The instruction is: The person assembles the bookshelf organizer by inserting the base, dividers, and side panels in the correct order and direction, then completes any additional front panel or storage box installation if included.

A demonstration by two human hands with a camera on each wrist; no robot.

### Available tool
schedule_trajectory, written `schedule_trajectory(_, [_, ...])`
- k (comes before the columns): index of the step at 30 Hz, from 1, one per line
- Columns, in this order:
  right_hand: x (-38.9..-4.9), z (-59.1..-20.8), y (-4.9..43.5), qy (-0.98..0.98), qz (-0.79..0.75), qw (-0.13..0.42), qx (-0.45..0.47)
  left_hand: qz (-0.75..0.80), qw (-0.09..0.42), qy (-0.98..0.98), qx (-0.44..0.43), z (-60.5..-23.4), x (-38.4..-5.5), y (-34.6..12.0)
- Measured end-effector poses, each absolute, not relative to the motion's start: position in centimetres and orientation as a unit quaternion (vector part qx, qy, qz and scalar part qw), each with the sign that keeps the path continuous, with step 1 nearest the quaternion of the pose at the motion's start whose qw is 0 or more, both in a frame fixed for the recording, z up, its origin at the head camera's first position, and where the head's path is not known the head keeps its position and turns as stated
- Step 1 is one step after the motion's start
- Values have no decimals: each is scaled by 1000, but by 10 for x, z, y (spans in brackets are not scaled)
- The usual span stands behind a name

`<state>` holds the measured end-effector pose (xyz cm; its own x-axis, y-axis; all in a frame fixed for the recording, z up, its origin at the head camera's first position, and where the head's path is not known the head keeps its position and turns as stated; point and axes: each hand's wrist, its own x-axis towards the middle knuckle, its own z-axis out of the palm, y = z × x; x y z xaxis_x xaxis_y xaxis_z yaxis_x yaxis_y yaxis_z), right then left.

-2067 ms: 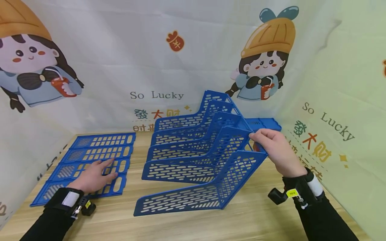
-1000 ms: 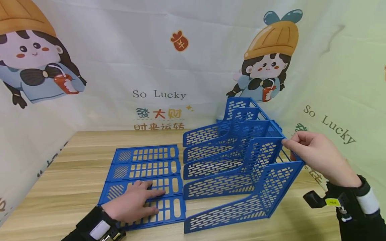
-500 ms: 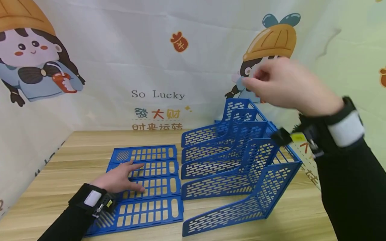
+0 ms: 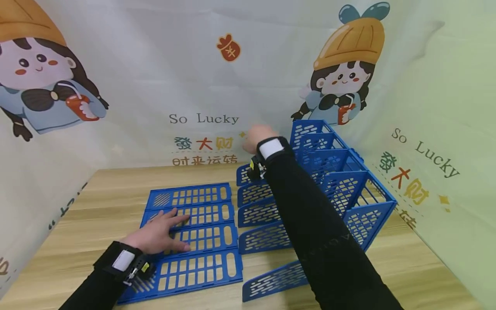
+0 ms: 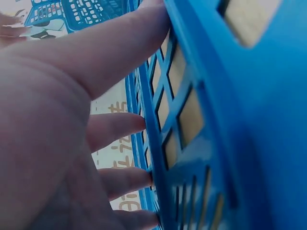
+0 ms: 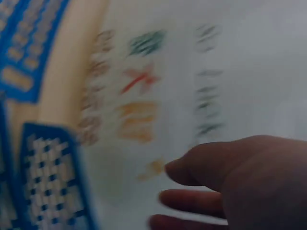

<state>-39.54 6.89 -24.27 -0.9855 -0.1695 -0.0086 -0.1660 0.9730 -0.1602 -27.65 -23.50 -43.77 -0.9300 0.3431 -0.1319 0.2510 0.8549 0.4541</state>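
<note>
Panel of flat, slotted blue plastic [image 4: 205,252] lay under left hand [image 4: 155,234], fingers spread; sections ran left-right toward upright blue plastic divider rack [image 4: 333,161]. Right hand [image 4: 257,135], empty, fingers apart, was nearer rack's far end.

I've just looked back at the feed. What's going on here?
A person's left hand rests with spread fingers on a flat, four-section blue panel on the table. The right hand is in the air near the far end of the blue rack, seemingly holding nothing. The rack stands beside the panel, its five dividers upright.
</note>
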Motion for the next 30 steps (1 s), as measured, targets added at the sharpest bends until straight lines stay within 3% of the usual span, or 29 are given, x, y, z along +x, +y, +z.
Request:
schedule_trajectory(6, [-433,-312,99,997,-24,-15,-74,225,84,958,157,-435,-280,-226])
schedule_trajectory(10, [-442,-334,105,995,-29,14,-99,220,94,960,149,-437,-278,-225])
schedule_trajectory(22, [-433,-327,95,992,-48,23,-112,223,133,954,152,-432,-263,-219])
schedule_trajectory(30, [-437,-331,93,991,-40,59,-114,228,150,950,150,-433,-265,-219])
